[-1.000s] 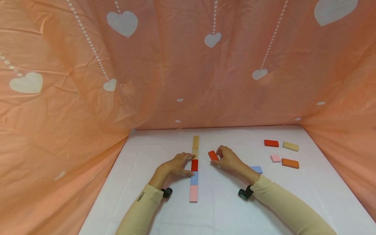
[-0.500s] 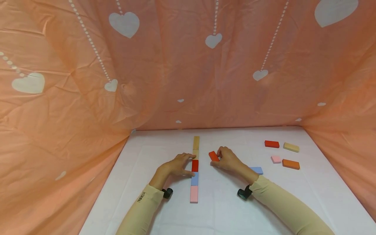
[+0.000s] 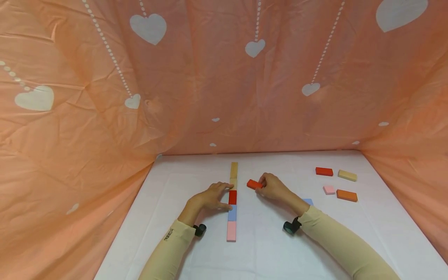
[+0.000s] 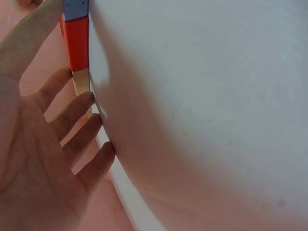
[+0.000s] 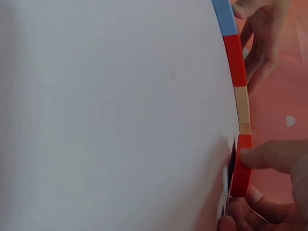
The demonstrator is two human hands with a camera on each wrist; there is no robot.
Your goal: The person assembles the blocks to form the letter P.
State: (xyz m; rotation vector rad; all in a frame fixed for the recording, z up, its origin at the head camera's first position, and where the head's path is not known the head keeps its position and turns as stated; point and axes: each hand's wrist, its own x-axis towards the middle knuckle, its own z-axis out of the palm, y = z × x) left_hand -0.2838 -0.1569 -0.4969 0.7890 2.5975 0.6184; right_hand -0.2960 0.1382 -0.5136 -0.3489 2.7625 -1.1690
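Observation:
A straight column of end-to-end blocks runs up the white table: a pink block nearest, then a blue block, a red block and two natural wood blocks. My left hand lies at the column's left side, thumb on the blue block and a fingertip on the lower wood block, its fingers spread. To the right of the column, my right hand pinches a loose red block between thumb and fingers. In the right wrist view this red block is tilted, with its shadow beneath.
At the right of the table lie another red block, a wood block, a small pink block and an orange block. A blue block is partly hidden behind my right forearm. An orange curtain surrounds the table.
My right hand has turned the loose red block from a steep slant to nearly crosswise and shifted slightly. My left hand and the column stay as they were.

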